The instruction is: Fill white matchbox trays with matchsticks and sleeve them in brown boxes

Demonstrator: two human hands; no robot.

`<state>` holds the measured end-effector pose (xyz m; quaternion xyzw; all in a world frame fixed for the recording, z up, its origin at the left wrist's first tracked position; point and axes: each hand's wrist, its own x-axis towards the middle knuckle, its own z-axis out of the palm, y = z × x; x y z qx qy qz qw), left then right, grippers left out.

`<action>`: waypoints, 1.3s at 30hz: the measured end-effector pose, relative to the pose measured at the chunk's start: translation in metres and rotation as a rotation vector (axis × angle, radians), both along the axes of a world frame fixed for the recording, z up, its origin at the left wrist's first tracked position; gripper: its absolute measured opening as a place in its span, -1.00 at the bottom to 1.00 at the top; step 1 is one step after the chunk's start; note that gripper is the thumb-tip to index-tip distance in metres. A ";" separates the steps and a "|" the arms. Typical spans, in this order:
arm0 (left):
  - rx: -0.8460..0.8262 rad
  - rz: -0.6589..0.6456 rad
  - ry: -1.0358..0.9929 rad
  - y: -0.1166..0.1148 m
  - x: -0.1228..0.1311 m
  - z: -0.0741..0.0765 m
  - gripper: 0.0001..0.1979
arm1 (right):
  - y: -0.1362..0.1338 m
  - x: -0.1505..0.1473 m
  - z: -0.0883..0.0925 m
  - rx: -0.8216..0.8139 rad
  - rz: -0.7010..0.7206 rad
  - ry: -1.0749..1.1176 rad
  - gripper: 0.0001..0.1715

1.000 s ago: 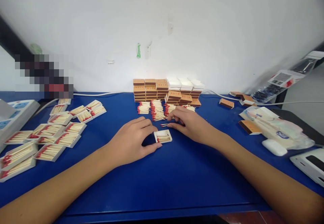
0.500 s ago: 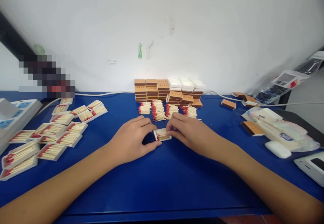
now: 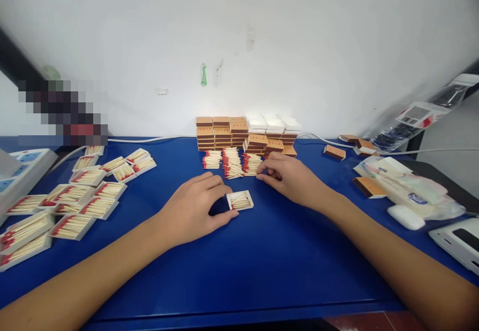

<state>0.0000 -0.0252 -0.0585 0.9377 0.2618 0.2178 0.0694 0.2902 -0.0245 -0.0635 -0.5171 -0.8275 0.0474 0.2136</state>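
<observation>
A white wall (image 3: 239, 31) is rising behind a blue table (image 3: 239, 271). Toward the left edge of the table, many filled matchbox trays (image 3: 87, 228) are lying in a group, showing matches with red heads, and some trays are touching one another. Near the right edge, a crumpled plastic packet (image 3: 426, 191) is resting. At the left edge, beside the filled trays, a white power strip (image 3: 35, 164) is lying. At the middle of the far edge, a block of stacked matchboxes (image 3: 224, 134) is standing close to the wall, and white ones are covering the top of its right part. The left hand (image 3: 196, 206) is resting near the middle of the table; its thumb and forefinger are standing wide apart around the left end of an open matchbox tray (image 3: 250, 200), but whether they are gripping it, I cannot tell. The right hand (image 3: 288, 176) is being nearer to the far edge, in front of the block; its fingers are curling, narrow, and whether they are holding a match, I cannot tell. The open matchbox tray is lying flat between both hands, containing some matches. Between it and the block, match piles (image 3: 232, 163) are forming a row, and the right hand is partly covering the rightmost pile.
</observation>
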 end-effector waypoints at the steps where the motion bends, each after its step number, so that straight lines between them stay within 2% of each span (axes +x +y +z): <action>1: 0.003 -0.001 -0.001 0.000 0.000 0.000 -0.72 | 0.002 0.000 -0.002 -0.008 0.004 -0.019 -0.89; 6: 0.012 0.004 0.001 -0.001 -0.001 0.001 -0.74 | 0.003 -0.002 -0.004 -0.017 0.005 -0.049 -0.89; 17: -0.003 0.003 0.011 0.000 -0.002 0.000 -0.72 | -0.005 0.003 0.005 -0.090 0.054 -0.048 -0.84; 25: -0.004 0.011 0.020 -0.001 -0.002 0.000 -0.71 | -0.011 0.001 0.008 -0.128 0.094 -0.041 -0.92; 31: -0.003 0.008 0.022 0.000 -0.002 0.000 -0.71 | -0.012 0.007 0.010 -0.198 0.059 -0.091 -0.83; 39: 0.002 0.004 0.017 0.000 -0.002 0.000 -0.70 | -0.012 0.004 0.008 -0.162 0.076 -0.076 -0.79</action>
